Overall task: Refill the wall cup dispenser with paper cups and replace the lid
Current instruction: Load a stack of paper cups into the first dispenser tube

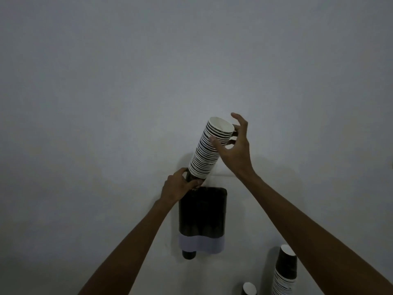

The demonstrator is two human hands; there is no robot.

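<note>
Cup stack point(207, 149) tilted over open top of wall dispenser point(203, 211), base end lowest, presumably to feed it into the left tube. Left hand point(177, 187): grip pinched on the stack's dark bottom cup, steering it at the dispenser mouth. Right hand point(235, 145): thumb and fingertips lightly closed on the rims near the stack's top, other fingers spread, steadying the lean. One cup point(188, 254) protruding below. Lid not seen. Spare stacks point(285, 271) lower right; support unclear. Wall point(127, 81) plain, dimly lit.
</note>
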